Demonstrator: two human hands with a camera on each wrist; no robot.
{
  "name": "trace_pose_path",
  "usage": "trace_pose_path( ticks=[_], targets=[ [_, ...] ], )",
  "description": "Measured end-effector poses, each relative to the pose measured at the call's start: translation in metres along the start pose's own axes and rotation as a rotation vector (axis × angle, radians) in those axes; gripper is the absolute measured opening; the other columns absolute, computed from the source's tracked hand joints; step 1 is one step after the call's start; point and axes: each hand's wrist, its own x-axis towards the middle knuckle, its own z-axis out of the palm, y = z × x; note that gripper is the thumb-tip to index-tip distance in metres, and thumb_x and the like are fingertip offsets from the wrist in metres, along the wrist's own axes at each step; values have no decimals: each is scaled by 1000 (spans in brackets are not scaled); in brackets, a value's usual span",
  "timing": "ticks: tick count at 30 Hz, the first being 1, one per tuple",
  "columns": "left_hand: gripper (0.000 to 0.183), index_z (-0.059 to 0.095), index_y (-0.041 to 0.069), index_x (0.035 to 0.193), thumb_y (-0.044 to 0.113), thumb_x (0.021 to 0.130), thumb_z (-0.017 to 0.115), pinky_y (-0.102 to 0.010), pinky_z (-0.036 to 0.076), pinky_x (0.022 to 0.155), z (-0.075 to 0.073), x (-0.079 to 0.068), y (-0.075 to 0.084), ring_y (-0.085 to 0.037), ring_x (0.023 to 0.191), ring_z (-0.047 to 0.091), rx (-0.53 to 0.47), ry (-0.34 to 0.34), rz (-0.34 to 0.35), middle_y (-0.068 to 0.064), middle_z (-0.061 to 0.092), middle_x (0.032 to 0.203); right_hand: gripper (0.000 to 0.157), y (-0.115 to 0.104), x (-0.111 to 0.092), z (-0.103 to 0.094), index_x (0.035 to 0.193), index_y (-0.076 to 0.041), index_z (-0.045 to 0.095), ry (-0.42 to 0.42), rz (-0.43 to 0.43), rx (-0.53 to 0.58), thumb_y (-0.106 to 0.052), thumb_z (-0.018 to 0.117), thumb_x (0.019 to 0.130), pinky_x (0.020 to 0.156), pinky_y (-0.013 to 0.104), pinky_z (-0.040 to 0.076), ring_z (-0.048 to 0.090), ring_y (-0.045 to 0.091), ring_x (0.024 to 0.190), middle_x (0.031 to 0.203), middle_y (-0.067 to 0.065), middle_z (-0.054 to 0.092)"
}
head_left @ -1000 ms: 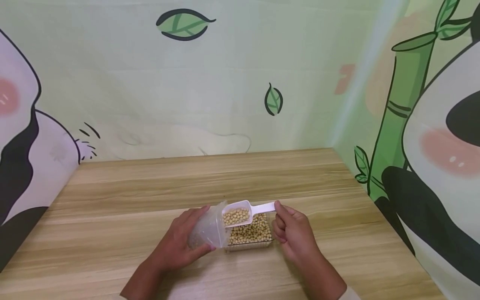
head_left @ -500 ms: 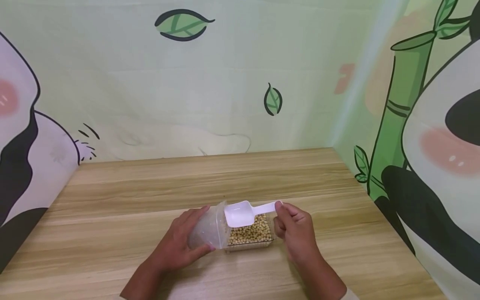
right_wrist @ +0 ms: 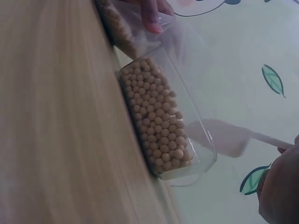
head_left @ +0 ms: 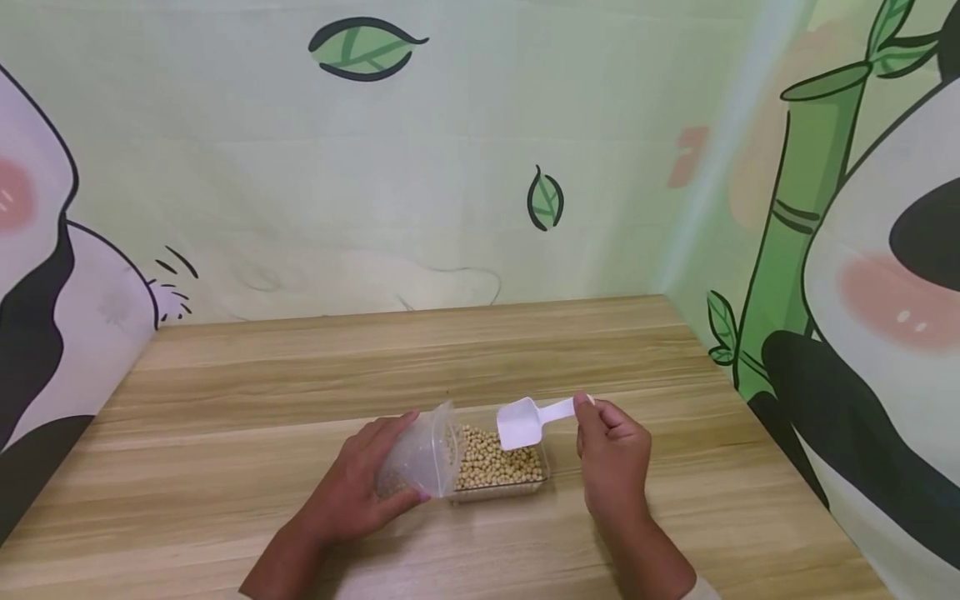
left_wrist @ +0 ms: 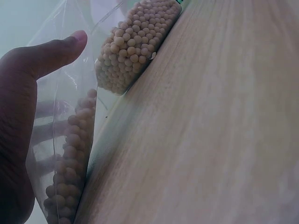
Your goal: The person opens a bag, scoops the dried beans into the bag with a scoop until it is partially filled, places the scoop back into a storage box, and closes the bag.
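Note:
My left hand (head_left: pixel 356 487) grips a clear plastic bag (head_left: pixel 408 458) lying on its side, its mouth facing right. Round pale beans (left_wrist: pixel 70 158) lie along the bag's lower side in the left wrist view. Right at the bag's mouth stands a clear rectangular box (head_left: pixel 498 493), holding many of the same beans (right_wrist: pixel 156 121). Between thumb and fingers, my right hand (head_left: pixel 617 458) pinches the handle of a white scoop (head_left: pixel 520 423). The scoop is held over the box's back right part, and its bowl looks empty.
The wood-grain table (head_left: pixel 300 375) stretches out around the box and bag. Behind it hangs a pale green backdrop (head_left: pixel 450 150) with printed leaves, and printed pandas and bamboo appear at the sides.
The beans in the scoop have gone out of it at the bag's mouth. My right hand has then drawn the scoop to the right, away from the bag. The left hand stays put.

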Motion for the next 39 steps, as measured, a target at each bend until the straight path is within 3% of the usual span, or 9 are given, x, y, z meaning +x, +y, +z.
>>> trace_pose_path(
  ticks=[5, 11, 14, 17, 21, 27, 31, 35, 39],
  targets=[
    [95, 50, 10, 161, 40, 81, 93, -56, 54, 95, -1, 0, 0, -23, 120, 65, 1, -5, -9, -8, 70, 138, 20, 5, -6, 2, 87, 2, 80, -12, -228, -208, -9, 74, 103, 45, 20, 25, 30, -2, 49, 53, -11, 38],
    [95, 51, 11, 161, 39, 81, 93, -57, 54, 97, -1, -1, 2, -23, 122, 65, -13, -19, -29, -8, 69, 139, 16, 11, -8, 2, 83, 1, 80, -95, -587, -233, 9, 74, 96, 42, 17, 27, 31, -8, 51, 50, 1, 43],
    [95, 51, 10, 161, 40, 81, 93, -58, 54, 97, -1, 0, 1, -23, 122, 65, -17, -17, -25, -9, 69, 140, 15, 12, -6, 2, 82, 3, 80, -132, -689, -248, 13, 73, 92, 45, 9, 25, 31, -9, 53, 48, 1, 44],
    [95, 51, 10, 161, 40, 82, 92, -58, 54, 97, -1, -1, 1, -24, 122, 65, -15, -13, -19, -9, 69, 139, 16, 12, -6, 3, 79, 3, 78, -131, -730, -284, 14, 73, 89, 47, 8, 24, 31, -9, 53, 48, 0, 45],
    [94, 51, 9, 161, 40, 82, 92, -58, 54, 98, 0, 0, 1, -25, 123, 65, -14, -13, -16, -9, 69, 139, 20, 10, -7, 4, 74, -1, 76, -75, -608, -336, 8, 75, 92, 44, 15, 25, 30, -8, 52, 49, -4, 43],
    [92, 52, 7, 159, 41, 83, 91, -59, 54, 96, -1, 1, 2, -26, 122, 66, -12, -6, -1, -10, 70, 139, 33, 8, -6, 4, 69, -2, 70, -40, -221, -366, -8, 73, 101, 47, 20, 22, 29, -1, 49, 51, -11, 36],
    [92, 52, 8, 159, 42, 83, 91, -59, 54, 95, -1, 2, 2, -26, 121, 66, -12, -8, -4, -9, 70, 139, 35, 7, -1, 3, 77, 3, 73, -43, -1, -365, -16, 69, 106, 47, 22, 23, 31, 5, 49, 51, -12, 36],
    [92, 52, 8, 159, 41, 83, 92, -59, 54, 96, -1, 2, 1, -26, 121, 67, -17, -10, -10, -9, 70, 139, 35, 8, 4, 3, 90, 9, 72, -52, 199, -246, -18, 64, 110, 45, 23, 26, 32, 6, 47, 52, -10, 38],
    [93, 52, 8, 159, 40, 82, 92, -58, 54, 96, -1, 1, 1, -26, 122, 66, -14, -10, -11, -9, 70, 139, 33, 8, 7, 4, 92, 8, 66, -69, 329, -72, -16, 59, 113, 44, 22, 26, 31, 5, 45, 53, -9, 37]
  ],
)
